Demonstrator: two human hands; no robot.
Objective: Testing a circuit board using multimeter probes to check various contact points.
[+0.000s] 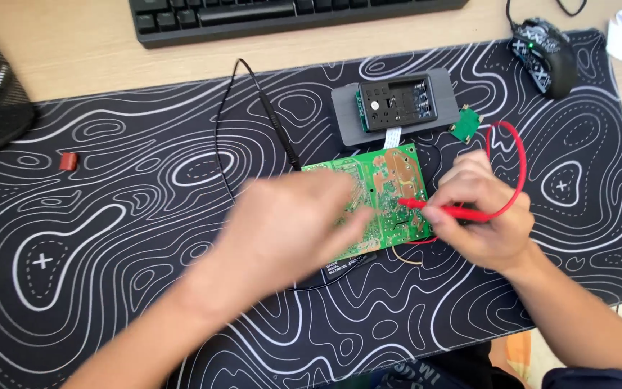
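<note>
Right hand (480, 220): closing narrowly around the red probe (440, 209), pinching it like a pen, right of centre in the frame.
Red probe: lying almost level across the picture, long axis running right to left, tip pointing left and resting on the circuit board (390, 198); its red lead (516, 162) is looping up and back toward the upper right.
Left hand (289, 223): blurring with motion over the left half of the circuit board; whether it is spreading wide or gripping anything, one cannot tell.
Black probe (278, 130): lying on the mat (109, 238) just above the left hand, slanting from upper left to lower right, tip pointing toward the board's upper left corner; not being held, as far as can be seen.
Circuit board: sitting solder side up at the centre of the frame, tilting slightly, long axis running lower left to upper right.
Step in hand: judging from the pose, the red tip is being set on a solder point while the other hand is moving nearby.
Next move: probably calling for a steady second contact on the board, with the red tip holding its spot.
Surroundings: an opened meter housing (394, 104) is standing above the board, with a keyboard (268, 18) and a mouse (545, 54) on the table (80, 50).
</note>
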